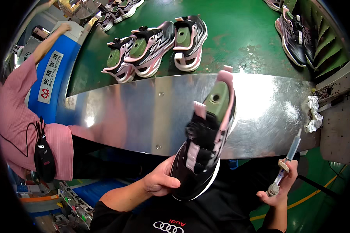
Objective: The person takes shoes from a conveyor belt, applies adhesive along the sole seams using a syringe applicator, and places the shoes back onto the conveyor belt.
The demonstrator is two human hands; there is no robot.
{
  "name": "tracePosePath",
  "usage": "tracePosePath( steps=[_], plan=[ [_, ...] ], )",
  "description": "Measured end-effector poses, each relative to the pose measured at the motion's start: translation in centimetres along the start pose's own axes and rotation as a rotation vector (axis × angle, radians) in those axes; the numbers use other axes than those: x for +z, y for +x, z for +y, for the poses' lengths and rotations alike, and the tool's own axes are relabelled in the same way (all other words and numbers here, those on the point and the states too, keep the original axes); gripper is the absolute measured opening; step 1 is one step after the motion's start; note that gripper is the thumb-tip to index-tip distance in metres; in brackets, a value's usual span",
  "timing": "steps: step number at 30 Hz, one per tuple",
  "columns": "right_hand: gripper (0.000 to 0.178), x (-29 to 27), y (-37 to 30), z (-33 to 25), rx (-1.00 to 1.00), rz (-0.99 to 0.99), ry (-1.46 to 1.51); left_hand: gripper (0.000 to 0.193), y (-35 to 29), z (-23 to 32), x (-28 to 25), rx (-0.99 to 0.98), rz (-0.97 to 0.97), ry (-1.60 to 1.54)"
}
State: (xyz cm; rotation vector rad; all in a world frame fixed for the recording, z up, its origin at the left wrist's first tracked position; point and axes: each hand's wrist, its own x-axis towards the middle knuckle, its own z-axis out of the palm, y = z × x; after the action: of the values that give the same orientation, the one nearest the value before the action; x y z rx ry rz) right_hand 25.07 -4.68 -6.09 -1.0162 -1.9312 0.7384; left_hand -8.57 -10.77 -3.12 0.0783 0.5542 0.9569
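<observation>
My left hand (pixel 161 179) is closed on the toe end of a black and pink sneaker (pixel 206 143), its thumb lying along the side. The shoe is tilted up, heel away from me, over the edge of the metal table. A green shoe last (pixel 217 100) fills its opening, and a black dial sits on the tongue. To the right, my right hand (pixel 278 190) grips a syringe (pixel 293 149) with a thin pale nozzle pointing up and away. Some greyish material is stuck around the plunger end near the thumb. The syringe is apart from the shoe.
Several similar sneakers (pixel 149 50) with green lasts stand on the green surface (pixel 237 42) behind the metal strip (pixel 136 116). At the right are dark shoes (pixel 291 39) beside green flaps (pixel 328 46), and a crumpled white tissue (pixel 314 113). A person in pink (pixel 23 112) stands at the left.
</observation>
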Motion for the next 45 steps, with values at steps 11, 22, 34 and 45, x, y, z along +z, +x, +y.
tracePosePath(
  steps=[11, 22, 34, 45],
  plan=[
    [0.083, -0.3, 3.8, -0.6, 0.069, -0.19, -0.204, 0.045, 23.7, 7.7, 6.2, 0.163, -0.096, 0.31],
    [0.073, -5.8, 8.1, -0.9, 0.1, -0.463, -0.594, 0.069, 12.5, 16.8, -4.9, 0.923, 0.483, 1.047],
    [0.066, -6.7, 9.3, -2.4, 0.084, -0.794, -0.74, 0.07, 17.9, 19.7, -1.4, 1.005, 0.441, 1.143],
    [0.067, -6.2, 9.2, -1.5, 0.1, -0.656, -0.641, 0.061, 3.4, 8.2, -0.4, 0.857, 0.47, 2.176]
  ],
)
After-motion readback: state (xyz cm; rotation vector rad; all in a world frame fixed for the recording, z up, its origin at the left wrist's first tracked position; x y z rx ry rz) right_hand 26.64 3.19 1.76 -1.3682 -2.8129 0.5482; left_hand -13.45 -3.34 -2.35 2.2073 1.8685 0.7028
